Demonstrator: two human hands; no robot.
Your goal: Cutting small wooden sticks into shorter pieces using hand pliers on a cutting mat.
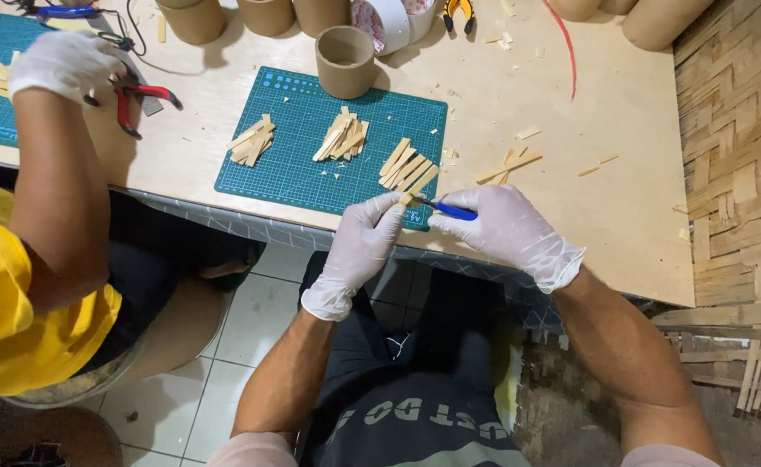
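Wooden stick piece (406,199) pinched in left hand (359,246) fingertips, at near edge of green cutting mat (298,173). Right hand (506,229) closed around blue-handled knife (445,209), blade tip on stick. Stick likely light, thin, stiff, prone to splitting along grain; hold by flat faces, close behind cut. Gloves may reduce feel. Three stick piles (339,138) on mat.

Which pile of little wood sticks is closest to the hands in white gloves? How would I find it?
Start at the green cutting mat in the middle of the light wooden table. Three heaps of flat pale sticks lie on it in a row. Pick the right-hand pile, just above the left hand: its sticks lie side by side, slanted, not heaped like the other two.
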